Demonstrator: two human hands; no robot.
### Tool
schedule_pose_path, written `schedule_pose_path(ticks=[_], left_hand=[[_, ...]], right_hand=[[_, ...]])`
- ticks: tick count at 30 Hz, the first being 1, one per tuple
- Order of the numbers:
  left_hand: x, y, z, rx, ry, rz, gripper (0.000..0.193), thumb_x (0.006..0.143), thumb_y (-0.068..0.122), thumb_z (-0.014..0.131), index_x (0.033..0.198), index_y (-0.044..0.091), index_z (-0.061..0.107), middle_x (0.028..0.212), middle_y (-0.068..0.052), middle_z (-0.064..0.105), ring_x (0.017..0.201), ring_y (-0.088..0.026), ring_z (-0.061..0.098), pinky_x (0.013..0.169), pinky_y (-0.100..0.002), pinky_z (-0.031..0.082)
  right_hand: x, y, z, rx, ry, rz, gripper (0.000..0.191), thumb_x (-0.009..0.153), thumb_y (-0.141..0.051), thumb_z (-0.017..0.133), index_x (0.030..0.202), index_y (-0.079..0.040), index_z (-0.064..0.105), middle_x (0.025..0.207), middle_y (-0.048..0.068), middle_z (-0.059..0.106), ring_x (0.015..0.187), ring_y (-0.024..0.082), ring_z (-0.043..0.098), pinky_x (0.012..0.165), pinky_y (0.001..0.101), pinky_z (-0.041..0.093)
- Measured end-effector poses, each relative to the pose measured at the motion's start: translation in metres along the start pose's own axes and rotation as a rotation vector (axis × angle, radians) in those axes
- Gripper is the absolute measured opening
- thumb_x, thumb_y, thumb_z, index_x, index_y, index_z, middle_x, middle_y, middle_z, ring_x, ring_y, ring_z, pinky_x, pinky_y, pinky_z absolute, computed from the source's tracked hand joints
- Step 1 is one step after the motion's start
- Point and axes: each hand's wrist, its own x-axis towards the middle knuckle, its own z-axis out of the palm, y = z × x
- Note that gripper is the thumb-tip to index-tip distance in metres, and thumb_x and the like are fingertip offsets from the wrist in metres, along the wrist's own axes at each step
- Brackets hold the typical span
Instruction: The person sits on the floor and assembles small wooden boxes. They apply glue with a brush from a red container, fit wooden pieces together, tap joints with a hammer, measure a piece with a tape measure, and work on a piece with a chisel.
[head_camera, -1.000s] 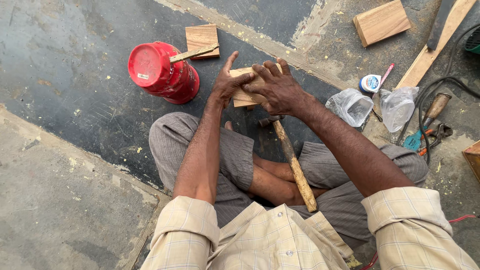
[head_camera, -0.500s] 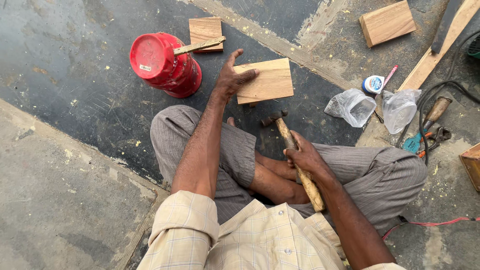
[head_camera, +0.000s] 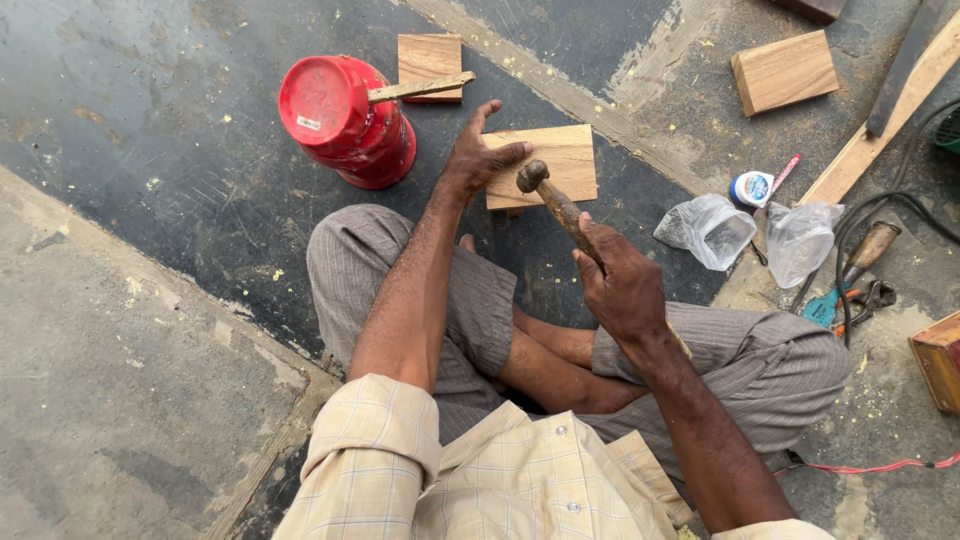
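**Hammer raised over a wooden block on the floor**

A person in a checked shirt sits cross-legged on the floor, grey trousers folded under the arms. The right hand (head_camera: 625, 290) is wrapped tight around the wooden handle of a hammer (head_camera: 556, 203), fingers curled closed, the metal head tipped up and away over the near edge of a flat wooden block (head_camera: 555, 160). The left hand (head_camera: 478, 157) rests on the left part of that block, fingers spread and thumb lifted, pressing it to the dark floor just ahead of the knees. Something small seems to sit beneath the block's near edge, though the view is too poor to say what.

Left of the block stands an upturned red bucket (head_camera: 345, 120) with a thin wooden strip (head_camera: 420, 88) lying across it, and a second wooden block (head_camera: 430, 58) behind. To the right lie two clear plastic bags (head_camera: 710, 230), a small round glue tub (head_camera: 752, 187) and a wooden-handled tool (head_camera: 868, 250) beside pliers (head_camera: 850, 300). Farther off sit a thick wooden offcut (head_camera: 785, 70) and a long plank (head_camera: 880, 130).
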Motion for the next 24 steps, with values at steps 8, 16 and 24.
schedule_pose_path(ticks=[8, 16, 24], left_hand=[[0.000, -0.001, 0.002, 0.019, -0.007, 0.089, 0.119, 0.063, 0.053, 0.095, 0.156, 0.009, 0.037, 0.158, -0.023, 0.043, 0.147, -0.038, 0.042, 0.120, -0.051, 0.038], [0.002, -0.002, 0.002, 0.028, -0.007, 0.082, 0.119, 0.061, 0.055, 0.094, 0.155, 0.008, 0.038, 0.158, -0.022, 0.043, 0.147, -0.038, 0.042, 0.120, -0.052, 0.039], [0.001, -0.001, 0.000, 0.076, 0.008, 0.068, 0.118, 0.062, 0.056, 0.093, 0.155, 0.009, 0.037, 0.159, -0.021, 0.042, 0.148, -0.037, 0.040, 0.122, -0.053, 0.036]], right_hand=[[-0.006, 0.002, 0.003, 0.022, 0.025, 0.000, 0.045, 0.097, -0.012, 0.071, 0.141, -0.007, 0.062, 0.123, 0.018, 0.071, 0.103, 0.034, 0.074, 0.080, 0.0436, 0.062], [-0.009, -0.010, 0.002, -0.011, 0.012, -0.011, 0.049, 0.093, -0.007, 0.075, 0.140, -0.007, 0.062, 0.120, 0.019, 0.072, 0.100, 0.036, 0.073, 0.079, 0.0444, 0.060], [-0.009, -0.008, 0.008, 0.031, -0.026, 0.046, 0.044, 0.096, -0.009, 0.074, 0.138, -0.006, 0.062, 0.117, 0.018, 0.073, 0.098, 0.033, 0.075, 0.077, 0.0413, 0.062]])
